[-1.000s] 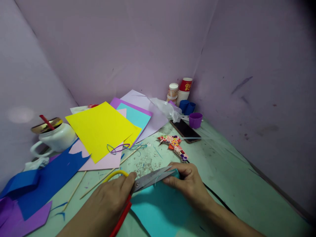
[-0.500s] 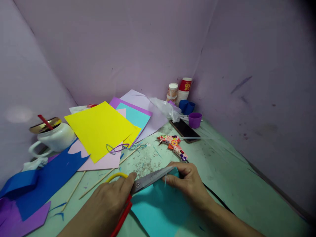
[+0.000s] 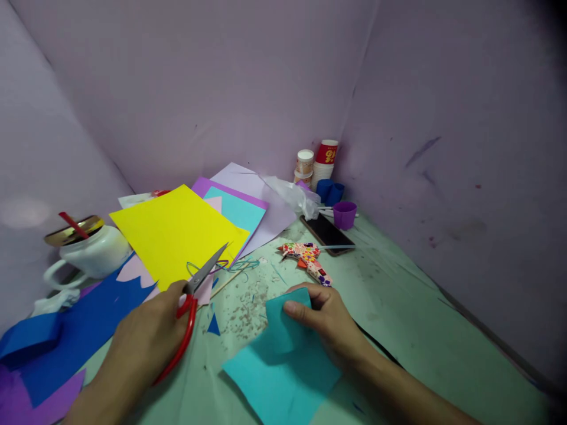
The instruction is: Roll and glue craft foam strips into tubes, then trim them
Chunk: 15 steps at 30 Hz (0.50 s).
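My left hand (image 3: 155,330) is closed on a pair of scissors (image 3: 189,307) with red handles. Their blades look closed and point up and away, over the edge of a yellow sheet. Between the thumb and fingers of my right hand (image 3: 325,316), a turquoise sheet (image 3: 287,378) is pinched near its upper edge. That sheet hangs toward the front of the table, and a step-like cut shows on its left side. A flowered glue gun (image 3: 305,258) lies just beyond my right hand.
A yellow sheet (image 3: 177,230) tops a pile of coloured paper. Blue paper (image 3: 88,330) and a white mug (image 3: 95,257) are at left. At the back right are a phone (image 3: 328,233), a purple ring (image 3: 344,216) and stacked paper cups (image 3: 322,171). Paper scraps (image 3: 214,324) lie mid-table.
The scissors have moved left and away from the turquoise sheet, and their blades now point farther up. My right hand still pinches the sheet, which is turned more to face me.
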### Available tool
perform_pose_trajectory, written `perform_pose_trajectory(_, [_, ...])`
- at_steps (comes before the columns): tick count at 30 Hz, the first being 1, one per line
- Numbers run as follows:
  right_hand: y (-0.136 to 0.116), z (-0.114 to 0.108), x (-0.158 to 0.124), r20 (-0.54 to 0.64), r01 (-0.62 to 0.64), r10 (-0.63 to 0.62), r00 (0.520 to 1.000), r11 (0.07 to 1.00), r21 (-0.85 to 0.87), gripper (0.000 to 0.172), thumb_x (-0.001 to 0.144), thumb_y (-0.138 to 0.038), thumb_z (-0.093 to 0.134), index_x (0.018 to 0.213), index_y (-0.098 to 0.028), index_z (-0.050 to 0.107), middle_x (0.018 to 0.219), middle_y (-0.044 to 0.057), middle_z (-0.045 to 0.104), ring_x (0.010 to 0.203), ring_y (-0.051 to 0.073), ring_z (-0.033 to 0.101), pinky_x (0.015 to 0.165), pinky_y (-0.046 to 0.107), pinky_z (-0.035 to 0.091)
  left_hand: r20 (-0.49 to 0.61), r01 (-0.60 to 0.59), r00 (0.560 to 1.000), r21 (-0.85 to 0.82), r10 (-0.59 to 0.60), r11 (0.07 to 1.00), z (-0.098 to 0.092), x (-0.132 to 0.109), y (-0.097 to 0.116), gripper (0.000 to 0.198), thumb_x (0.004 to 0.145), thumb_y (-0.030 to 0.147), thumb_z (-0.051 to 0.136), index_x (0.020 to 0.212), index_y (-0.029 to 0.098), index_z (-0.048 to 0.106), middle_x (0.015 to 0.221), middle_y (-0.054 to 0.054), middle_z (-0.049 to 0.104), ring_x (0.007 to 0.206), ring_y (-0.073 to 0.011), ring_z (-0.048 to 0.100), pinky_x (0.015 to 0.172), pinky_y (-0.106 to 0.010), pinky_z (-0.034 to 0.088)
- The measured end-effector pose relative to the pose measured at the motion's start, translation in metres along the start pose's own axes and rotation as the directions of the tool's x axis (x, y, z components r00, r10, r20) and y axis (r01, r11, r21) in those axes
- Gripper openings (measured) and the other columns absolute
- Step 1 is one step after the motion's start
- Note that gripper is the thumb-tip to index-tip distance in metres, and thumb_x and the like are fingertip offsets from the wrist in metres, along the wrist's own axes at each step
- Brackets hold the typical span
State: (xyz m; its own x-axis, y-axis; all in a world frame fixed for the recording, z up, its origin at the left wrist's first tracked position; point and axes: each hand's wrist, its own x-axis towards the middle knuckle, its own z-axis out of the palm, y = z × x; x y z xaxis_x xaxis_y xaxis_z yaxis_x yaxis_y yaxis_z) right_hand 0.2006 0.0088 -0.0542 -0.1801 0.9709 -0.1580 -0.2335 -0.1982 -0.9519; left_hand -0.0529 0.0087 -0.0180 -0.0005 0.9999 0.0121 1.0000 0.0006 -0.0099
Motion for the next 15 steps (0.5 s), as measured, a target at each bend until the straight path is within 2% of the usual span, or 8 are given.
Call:
perform_pose_trajectory(6, [-0.003,0.002,0.0,0.016,0.026,-0.026,1.0,1.0,0.018,0.025,0.059,-0.034,0.08,0.071,-0.014,0.069,0.062,0.001,0.065,0.056,0.013,0.057,0.053,0.024,0.046,0.056,0.037,0.998,-0.01,-0.036,0.999,0.008,0.021,-0.021,0.039,0.083,0.027,0.035,0.114,0.012,0.053,0.098,-0.014,0.07,0.089,-0.0304,0.067,0.064,-0.034,0.049])
perform_pose_trajectory(10, [-0.002,0.003,-0.001,0.028,0.043,-0.044,0.999,0.998,0.045,0.027,0.058,-0.034,0.081,0.074,-0.015,0.07,0.062,0.0,0.063,0.057,0.012,0.056,0.054,0.023,0.046,0.057,0.145,0.988,-0.002,-0.144,0.989,0.005,0.023,-0.022,0.042,0.086,0.03,0.033,0.115,0.011,0.056,0.111,-0.02,0.065,0.099,-0.0366,0.062,0.074,-0.045,0.05])
perform_pose_trajectory(12, [0.0,0.004,-0.001,0.017,0.057,-0.058,0.998,0.997,0.051,0.028,0.06,-0.036,0.08,0.077,-0.016,0.07,0.065,0.0,0.064,0.058,0.013,0.057,0.056,0.025,0.048,-0.1,0.147,0.983,-0.071,-0.154,0.987,0.006,0.014,-0.009,0.046,0.086,0.038,0.035,0.115,0.01,0.056,0.115,-0.021,0.063,0.105,-0.0385,0.059,0.081,-0.05,0.048])
perform_pose_trajectory(13, [0.001,0.005,-0.001,0.0,0.07,-0.07,0.998,0.996,0.045,0.028,0.062,-0.037,0.078,0.08,-0.016,0.07,0.068,0.001,0.065,0.06,0.013,0.058,0.058,0.026,0.048,-0.216,0.09,0.969,-0.142,-0.119,0.986,0.009,0.007,0.002,0.048,0.085,0.042,0.037,0.116,0.01,0.054,0.118,-0.02,0.061,0.109,-0.0371,0.056,0.085,-0.05,0.047])
perform_pose_trajectory(14, [0.001,0.006,-0.001,-0.014,0.087,-0.086,0.996,0.996,0.034,0.029,0.065,-0.039,0.076,0.082,-0.017,0.07,0.072,0.002,0.067,0.064,0.015,0.06,0.061,0.027,0.049,-0.376,-0.034,0.924,-0.257,-0.068,0.966,0.014,-0.002,0.016,0.049,0.082,0.046,0.043,0.116,0.013,0.054,0.115,-0.016,0.063,0.109,-0.0339,0.057,0.089,-0.048,0.047])
perform_pose_trajectory(15, [0.002,0.007,-0.002,-0.019,0.105,-0.105,0.994,0.994,0.019,0.03,0.068,-0.041,0.074,0.087,-0.018,0.07,0.078,0.003,0.069,0.069,0.016,0.062,0.065,0.029,0.05,-0.425,-0.182,0.905,-0.37,0.008,0.911,0.02,-0.013,0.032,0.05,0.082,0.046,0.046,0.123,0.017,0.048,0.118,-0.013,0.062,0.109,-0.0297,0.058,0.09,-0.043,0.048])
